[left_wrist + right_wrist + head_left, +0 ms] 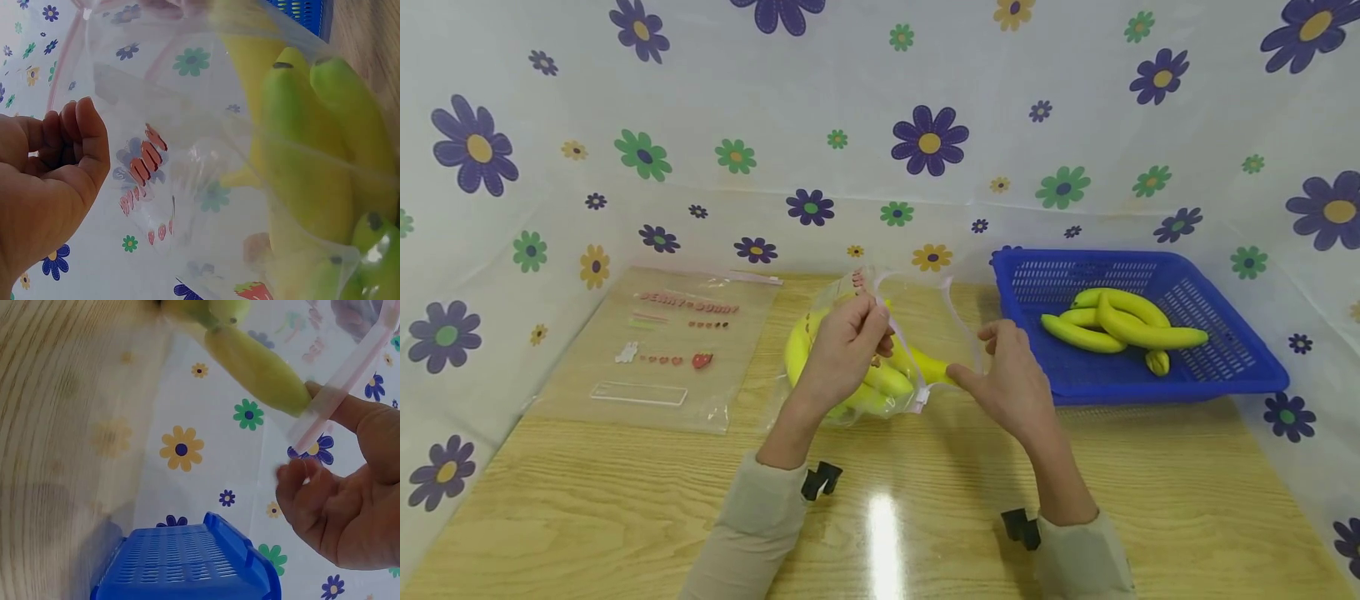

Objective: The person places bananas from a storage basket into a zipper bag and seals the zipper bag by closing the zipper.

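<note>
A clear zip bag [838,292] with a pink zip edge holds several yellow bananas [797,350], green at their tips. Its mouth gapes toward the right, with the white slider [920,400] at the near side. My left hand [842,346] pinches the mouth's edge in curled fingers, above the bananas. At the opening, one banana [256,372] points its end outward. My right hand [1011,379] has its thumb extended against that end, inside the pink rim, while its other fingers bend loosely outside the bag.
On the right, a blue plastic basket [1150,392] contains several bananas [1150,333]. A second zip bag [700,408], flat and printed with pink lettering, lies at the left of the wooden table [625,500]. Behind hangs a flowered sheet [850,83].
</note>
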`<move>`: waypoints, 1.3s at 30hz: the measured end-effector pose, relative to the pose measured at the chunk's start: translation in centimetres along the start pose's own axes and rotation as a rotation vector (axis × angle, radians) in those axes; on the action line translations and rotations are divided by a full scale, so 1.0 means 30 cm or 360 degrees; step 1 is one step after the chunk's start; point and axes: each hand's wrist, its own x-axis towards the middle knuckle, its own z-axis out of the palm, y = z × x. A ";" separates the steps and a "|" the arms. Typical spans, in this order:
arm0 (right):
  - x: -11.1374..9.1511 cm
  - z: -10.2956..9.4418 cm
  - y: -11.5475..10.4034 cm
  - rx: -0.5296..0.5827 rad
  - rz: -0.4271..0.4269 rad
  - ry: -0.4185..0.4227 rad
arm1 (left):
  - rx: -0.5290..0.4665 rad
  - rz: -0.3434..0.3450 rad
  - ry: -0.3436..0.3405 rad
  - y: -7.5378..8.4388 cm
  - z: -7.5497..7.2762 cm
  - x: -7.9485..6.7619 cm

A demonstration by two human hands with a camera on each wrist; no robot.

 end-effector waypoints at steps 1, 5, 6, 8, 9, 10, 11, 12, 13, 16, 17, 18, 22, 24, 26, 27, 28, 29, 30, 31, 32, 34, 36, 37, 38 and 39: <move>0.004 -0.001 0.005 0.0024 0.0038 -0.0051 | -0.0005 0.0004 -0.0001 0.000 0.000 0.000; 0.017 0.003 0.017 0.0209 0.0105 -0.0278 | 0.0015 0.0004 0.0003 0.000 -0.001 -0.001; 0.020 0.006 0.019 0.0261 0.0107 -0.0316 | 0.0015 0.0001 0.0000 0.001 -0.001 -0.001; 0.025 0.015 0.023 0.0360 0.0098 -0.0350 | 0.0030 -0.0006 -0.0004 0.001 -0.001 -0.001; 0.027 0.020 0.025 0.0388 0.0089 -0.0348 | 0.0037 -0.0009 -0.0006 0.001 -0.001 -0.002; 0.030 0.024 0.029 0.0413 0.0083 -0.0343 | 0.0041 -0.0011 -0.0008 0.002 -0.001 -0.002; 0.033 0.028 0.032 0.0442 0.0080 -0.0339 | 0.0045 -0.0012 -0.0010 0.000 -0.001 -0.002; 0.036 0.032 0.034 0.0474 0.0070 -0.0337 | 0.0047 -0.0010 -0.0010 -0.001 -0.001 -0.001; 0.038 0.035 0.037 0.0505 0.0063 -0.0337 | 0.0047 -0.0007 -0.0011 -0.002 -0.002 -0.001; 0.041 0.041 0.042 0.0637 0.0032 -0.0349 | 0.0051 0.0015 -0.0020 -0.007 -0.001 0.000; 0.042 0.041 0.042 0.0686 0.0016 -0.0355 | 0.0053 0.0023 -0.0024 -0.009 -0.001 0.001; 0.042 0.041 0.042 0.0738 0.0001 -0.0363 | 0.0050 0.0030 -0.0029 -0.010 0.000 0.001; 0.041 0.040 0.038 0.0879 -0.0018 -0.0376 | 0.0041 0.0040 -0.0047 -0.012 0.001 0.002; 0.041 0.040 0.033 0.0910 -0.0011 -0.0378 | 0.0037 0.0037 -0.0049 -0.011 0.000 0.001; 0.041 0.040 0.029 0.0923 -0.0006 -0.0376 | 0.0039 0.0035 -0.0052 -0.011 0.001 0.002; 0.041 0.040 0.027 0.0927 -0.0006 -0.0376 | 0.0040 0.0035 -0.0054 -0.011 0.002 0.002; 0.041 0.040 0.025 0.0932 -0.0008 -0.0376 | 0.0045 0.0037 -0.0056 -0.012 0.002 0.003; 0.040 0.040 0.024 0.0935 -0.0011 -0.0376 | 0.0050 0.0038 -0.0060 -0.013 0.002 0.003; 0.040 0.040 0.023 0.0938 -0.0016 -0.0375 | 0.0054 0.0041 -0.0064 -0.013 0.002 0.003; 0.039 0.039 0.022 0.0939 -0.0021 -0.0376 | 0.0062 0.0041 -0.0069 -0.014 0.002 0.003; 0.038 0.040 0.021 0.0943 -0.0026 -0.0375 | 0.0069 0.0042 -0.0076 -0.015 0.002 0.003; 0.037 0.041 0.019 0.0949 -0.0033 -0.0375 | 0.0086 0.0039 -0.0093 -0.017 0.002 0.003; 0.036 0.042 0.017 0.0959 -0.0035 -0.0374 | 0.0105 0.0021 -0.0125 -0.017 0.003 0.002; 0.036 0.043 0.015 0.0964 -0.0034 -0.0372 | 0.0115 0.0011 -0.0146 -0.016 0.002 0.000; 0.035 0.044 0.013 0.0970 -0.0031 -0.0368 | 0.0129 0.0003 -0.0169 -0.015 0.003 -0.001; 0.033 0.045 0.011 0.0973 -0.0032 -0.0365 | 0.0143 -0.0008 -0.0196 -0.012 0.003 -0.003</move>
